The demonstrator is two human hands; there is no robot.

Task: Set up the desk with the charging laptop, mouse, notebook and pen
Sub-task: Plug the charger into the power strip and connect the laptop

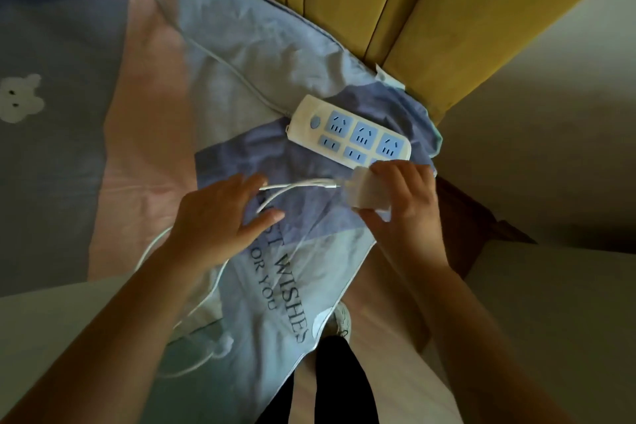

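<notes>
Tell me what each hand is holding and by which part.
The right hand grips the white charger by its body, next to the power strip. The left hand is open over the cable, holding nothing.

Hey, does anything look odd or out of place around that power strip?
Yes: the power strip lies on rumpled bedding rather than a hard surface, and the white cable sprawls in loose loops. The right hand holds the charger brick, not yet plugged in.
</notes>
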